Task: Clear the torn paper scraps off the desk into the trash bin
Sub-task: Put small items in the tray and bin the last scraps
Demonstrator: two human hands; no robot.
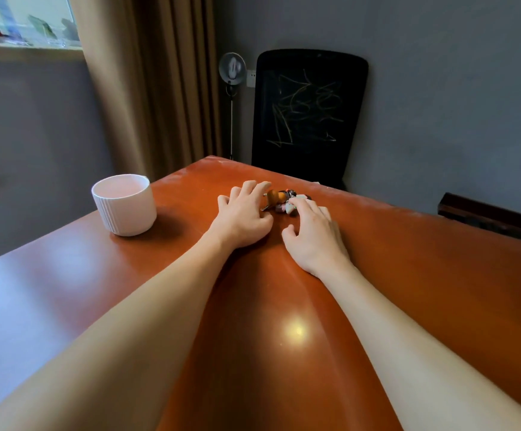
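Note:
A small heap of colourful paper scraps, orange, dark and pale pieces, lies near the far edge of the red-brown desk. My left hand rests palm down just left of the heap, fingers spread and touching its edge. My right hand lies palm down to the right, its fingertips on the scraps. Neither hand has closed around anything. A white ribbed bin shaped like a cup stands on the desk to the left, about a hand's width from my left hand.
Behind the desk's far edge leans a black board with chalk scribbles. A small lamp on a thin stand and brown curtains are at the back left. A dark ledge sits at the right.

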